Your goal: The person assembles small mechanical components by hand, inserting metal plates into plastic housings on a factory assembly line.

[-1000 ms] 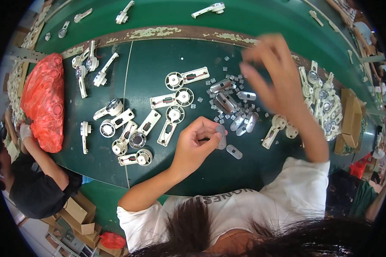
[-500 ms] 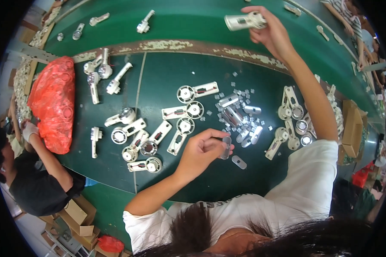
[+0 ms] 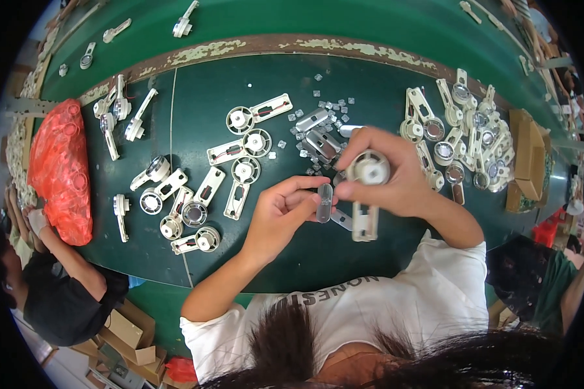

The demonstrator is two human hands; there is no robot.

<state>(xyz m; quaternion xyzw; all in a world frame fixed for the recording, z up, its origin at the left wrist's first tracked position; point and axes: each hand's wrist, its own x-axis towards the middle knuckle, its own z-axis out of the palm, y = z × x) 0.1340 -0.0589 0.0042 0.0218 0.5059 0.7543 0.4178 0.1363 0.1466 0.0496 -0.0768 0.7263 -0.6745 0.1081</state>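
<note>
Between the fingertips of my left hand point(image 3: 280, 211) is an oval clear plastic cover point(image 3: 325, 204), held upright. My right hand point(image 3: 396, 172) grips a white plastic housing point(image 3: 365, 228) by its round end, its flat handle hanging toward me. The two hands are close together above the green table. Another oval cover point(image 3: 342, 219) lies on the table between them. Just beyond, a pile of silvery oval covers point(image 3: 322, 144) lies among small clear plastic squares point(image 3: 337, 106), partly hidden by my right hand. Left of the pile rest several similar white housings point(image 3: 245, 170) with round ends.
More housings point(image 3: 493, 139) are heaped at the right, beside a cardboard box point(image 3: 529, 162). A red plastic bag point(image 3: 61, 172) stands at the far left, near a person in black point(image 3: 61, 285). Past the worn table edge runs a green belt point(image 3: 259, 18) with scattered housings.
My right hand has come down from over the belt toward my left hand, bringing the white housing with it. My left hand keeps hold of the clear cover. The whole view has shifted.
</note>
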